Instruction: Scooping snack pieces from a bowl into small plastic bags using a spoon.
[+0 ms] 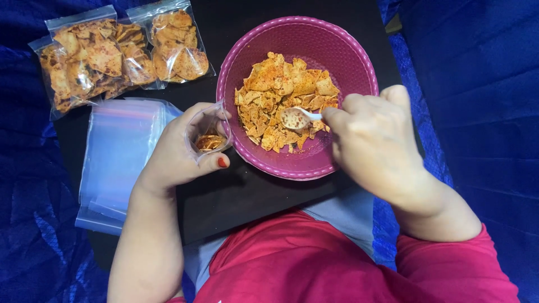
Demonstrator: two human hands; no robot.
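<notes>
My left hand (175, 148) holds a small clear plastic bag (209, 130) open, with a few orange chips at its bottom, right beside the rim of a pink bowl (247, 50). The bowl holds a heap of orange spiced chips (281, 90). My right hand (373, 143) grips a small white plastic spoon (297, 118), its bowl resting over the chips near the middle of the heap.
A stack of empty clear zip bags (120, 148) lies left of my left hand. Three filled chip bags (118, 53) lie at the top left. Everything rests on a black surface (236, 196) over blue cloth (477, 84).
</notes>
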